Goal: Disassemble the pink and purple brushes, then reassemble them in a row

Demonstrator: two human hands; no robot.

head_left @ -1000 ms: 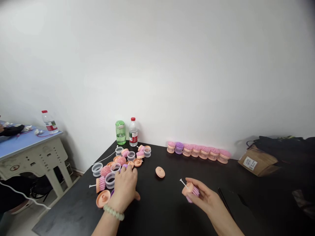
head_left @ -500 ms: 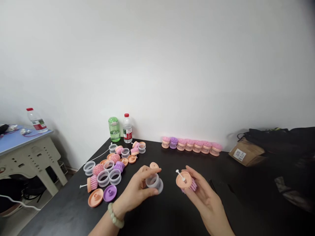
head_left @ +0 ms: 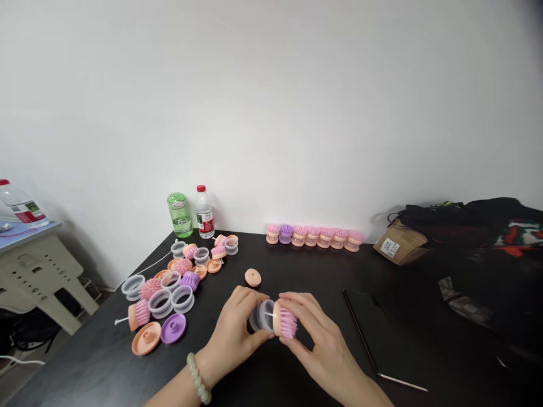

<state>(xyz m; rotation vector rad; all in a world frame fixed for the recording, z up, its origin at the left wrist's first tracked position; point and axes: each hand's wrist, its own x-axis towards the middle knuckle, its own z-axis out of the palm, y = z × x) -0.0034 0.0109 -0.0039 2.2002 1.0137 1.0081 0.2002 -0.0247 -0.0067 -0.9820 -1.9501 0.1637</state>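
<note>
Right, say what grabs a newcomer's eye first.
Center, the left hand and right hand hold a clear ring against a pink-bristled brush. Left of them lies a heap of loose brush parts; a row of pink and purple brushes lines the far edge of the table.

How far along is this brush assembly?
Seven brushes stand assembled in a row along the wall. In hand, the left hand holds a clear ring against a pink head held by the right hand. Still loose at left are more rings, heads and discs, plus a peach disc nearer the hands.
</note>
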